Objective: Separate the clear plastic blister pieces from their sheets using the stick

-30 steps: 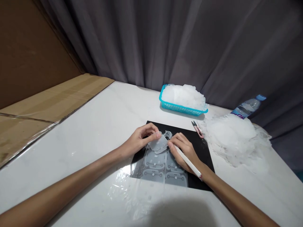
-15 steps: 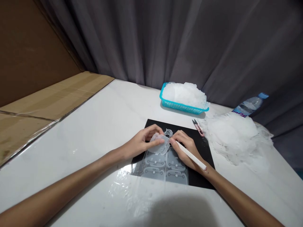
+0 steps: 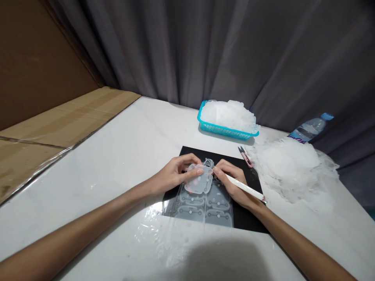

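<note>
My left hand [image 3: 184,171] pinches a thin translucent plastic piece [image 3: 199,185] with rounded corners and small holes, thumb on its top face. My right hand [image 3: 233,179] is closed around a slim white pen-like tool [image 3: 246,188]; its back end sticks out over the wrist, and its tip is hidden in the fingers. The right fingertips meet the right edge of the plastic piece. Underneath lies a clear sheet of similar moulded pieces [image 3: 190,212] on a black mat [image 3: 249,222]. Small translucent scraps [image 3: 208,162] lie just beyond the fingers.
A turquoise basket [image 3: 228,134] heaped with translucent pieces stands at the back. Pink-handled thread snips [image 3: 247,160] lie at the mat's upper right corner. To the right are a pile of clear plastic scraps [image 3: 293,164] and a water bottle [image 3: 312,128]. Cardboard [image 3: 73,117] borders the left.
The plastic piece has turned in my left hand and now shows more of its flat face. My right hand and the white tool have shifted slightly right.
</note>
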`<state>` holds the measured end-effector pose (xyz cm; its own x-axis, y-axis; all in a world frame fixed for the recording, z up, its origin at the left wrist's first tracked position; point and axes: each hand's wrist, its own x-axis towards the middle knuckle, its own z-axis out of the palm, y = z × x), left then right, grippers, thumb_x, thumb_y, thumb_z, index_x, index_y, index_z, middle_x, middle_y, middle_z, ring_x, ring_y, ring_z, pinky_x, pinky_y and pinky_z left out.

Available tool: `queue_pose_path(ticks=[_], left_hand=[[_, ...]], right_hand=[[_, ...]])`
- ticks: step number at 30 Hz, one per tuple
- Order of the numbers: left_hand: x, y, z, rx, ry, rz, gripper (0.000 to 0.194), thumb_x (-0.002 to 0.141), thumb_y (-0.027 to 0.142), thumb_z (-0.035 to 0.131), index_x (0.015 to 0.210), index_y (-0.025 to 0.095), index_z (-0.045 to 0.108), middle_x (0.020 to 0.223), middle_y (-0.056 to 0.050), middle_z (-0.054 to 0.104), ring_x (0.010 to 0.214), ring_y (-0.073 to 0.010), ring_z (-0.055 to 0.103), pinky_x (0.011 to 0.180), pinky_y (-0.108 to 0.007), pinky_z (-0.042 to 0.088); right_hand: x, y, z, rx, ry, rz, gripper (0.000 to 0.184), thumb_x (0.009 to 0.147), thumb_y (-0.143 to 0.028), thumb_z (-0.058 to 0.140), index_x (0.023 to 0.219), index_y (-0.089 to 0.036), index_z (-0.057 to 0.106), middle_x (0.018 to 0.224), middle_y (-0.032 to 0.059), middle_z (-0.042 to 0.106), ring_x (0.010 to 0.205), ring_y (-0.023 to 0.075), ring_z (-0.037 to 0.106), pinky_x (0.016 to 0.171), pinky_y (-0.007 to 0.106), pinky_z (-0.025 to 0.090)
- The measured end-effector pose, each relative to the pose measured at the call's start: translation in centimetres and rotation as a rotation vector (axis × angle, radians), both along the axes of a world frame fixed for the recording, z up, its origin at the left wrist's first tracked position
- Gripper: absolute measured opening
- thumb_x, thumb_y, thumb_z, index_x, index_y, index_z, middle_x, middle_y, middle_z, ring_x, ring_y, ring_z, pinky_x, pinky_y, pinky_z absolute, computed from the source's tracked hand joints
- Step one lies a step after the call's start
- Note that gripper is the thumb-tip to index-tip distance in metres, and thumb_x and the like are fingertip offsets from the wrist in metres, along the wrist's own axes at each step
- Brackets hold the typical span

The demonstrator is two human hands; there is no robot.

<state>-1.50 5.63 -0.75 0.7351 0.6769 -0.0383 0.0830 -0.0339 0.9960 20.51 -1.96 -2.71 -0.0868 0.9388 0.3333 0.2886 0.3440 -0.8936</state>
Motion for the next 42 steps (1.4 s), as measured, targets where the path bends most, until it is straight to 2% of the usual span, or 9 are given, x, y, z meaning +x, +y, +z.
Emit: queue_pose_path(ticks=[11,20,24,28,31,34,36,39,42], left_hand=[[0.0,-0.2,0.0,0.061,0.002,-0.034,0.023,0.098,0.04,0.07,0.1,0.017,0.067,0.087,0.001,0.063,0.066,-0.0086,0.058,0.057,-0.02,0.045],[0.2,-0.3,-0.1,-0.076,-0.036,-0.076,0.028,0.097,0.044,0.069,0.103,0.018,0.065,0.083,0.001,0.062,0.073,-0.0147,0.064,0.057,-0.029,0.065],[0.1,-0.2,-0.1,-0.155,-0.045,-0.074,0.027,0.097,0.043,0.07,0.103,0.017,0.064,0.08,0.002,0.063,0.064,-0.013,0.067,0.053,-0.026,0.064],[0.0,0.0,0.1,-0.194,-0.033,-0.041,0.028,0.097,0.042,0.07,0.103,0.016,0.062,0.085,-0.001,0.071,0.046,-0.0095,0.064,0.041,-0.02,0.054],[-0.1,0.0,0.2,-0.17,-0.023,-0.005,0.028,0.098,0.042,0.07,0.103,0.015,0.062,0.077,0.0,0.071,0.039,-0.0076,0.059,0.039,-0.018,0.048],[0.0,-0.1,0.0,-0.17,-0.006,-0.006,0.03,0.099,0.044,0.068,0.105,0.015,0.065,0.074,0.001,0.069,0.042,-0.0086,0.06,0.043,-0.02,0.051],[0.2,-0.2,-0.4,-0.185,0.0,-0.012,0.035,0.101,0.049,0.063,0.106,0.015,0.068,0.08,-0.002,0.07,0.05,-0.0115,0.065,0.047,-0.024,0.055],[0.5,-0.6,-1.0,-0.128,-0.015,-0.005,0.044,0.105,0.055,0.052,0.105,0.015,0.07,0.091,-0.007,0.074,0.074,-0.0182,0.073,0.066,-0.031,0.062],[0.6,-1.6,-1.2,0.042,0.034,0.024,0.047,0.109,0.052,0.042,0.11,0.016,0.072,0.1,-0.01,0.077,0.091,-0.0205,0.073,0.088,-0.036,0.06]], right_hand=[[-0.1,0.0,-0.1,-0.07,0.101,0.0,0.023,0.091,-0.038,0.078,0.076,-0.021,0.074,0.076,-0.0013,0.061,0.068,0.0128,0.054,0.064,0.028,0.039],[0.1,0.0,-0.1,-0.072,0.084,-0.003,0.027,0.096,-0.039,0.071,0.077,-0.02,0.073,0.075,-0.0012,0.058,0.068,0.0127,0.052,0.064,0.028,0.039],[0.2,-0.1,-0.2,-0.022,0.018,-0.077,0.019,0.102,-0.033,0.061,0.104,-0.022,0.077,0.082,0.0,0.059,0.069,0.013,0.053,0.062,0.027,0.04],[0.5,-0.2,-0.8,0.253,-0.252,-0.069,0.039,0.105,-0.022,0.052,0.142,-0.023,0.063,0.085,0.0022,0.059,0.074,0.016,0.056,0.069,0.029,0.048],[0.7,-0.2,-1.3,0.384,-0.447,-0.001,0.047,0.106,-0.019,0.049,0.153,-0.024,0.052,0.085,0.0032,0.061,0.073,0.0166,0.059,0.069,0.029,0.051],[0.8,-0.2,-1.7,0.428,-0.496,0.035,0.036,0.106,-0.019,0.049,0.139,-0.025,0.065,0.087,0.0041,0.064,0.075,0.0166,0.062,0.072,0.029,0.052],[0.7,-0.2,-1.7,0.393,-0.421,0.018,0.03,0.107,-0.021,0.049,0.127,-0.025,0.07,0.089,0.0044,0.064,0.078,0.0167,0.063,0.073,0.029,0.051],[0.4,-0.1,-1.3,0.249,-0.252,-0.103,0.02,0.106,-0.027,0.052,0.107,-0.022,0.072,0.083,0.0018,0.062,0.073,0.0156,0.059,0.071,0.028,0.048],[0.6,0.5,-0.1,0.122,-0.129,-0.233,0.025,0.105,-0.037,0.056,0.089,-0.021,0.067,0.079,-0.0005,0.061,0.071,0.0144,0.056,0.069,0.027,0.045]])
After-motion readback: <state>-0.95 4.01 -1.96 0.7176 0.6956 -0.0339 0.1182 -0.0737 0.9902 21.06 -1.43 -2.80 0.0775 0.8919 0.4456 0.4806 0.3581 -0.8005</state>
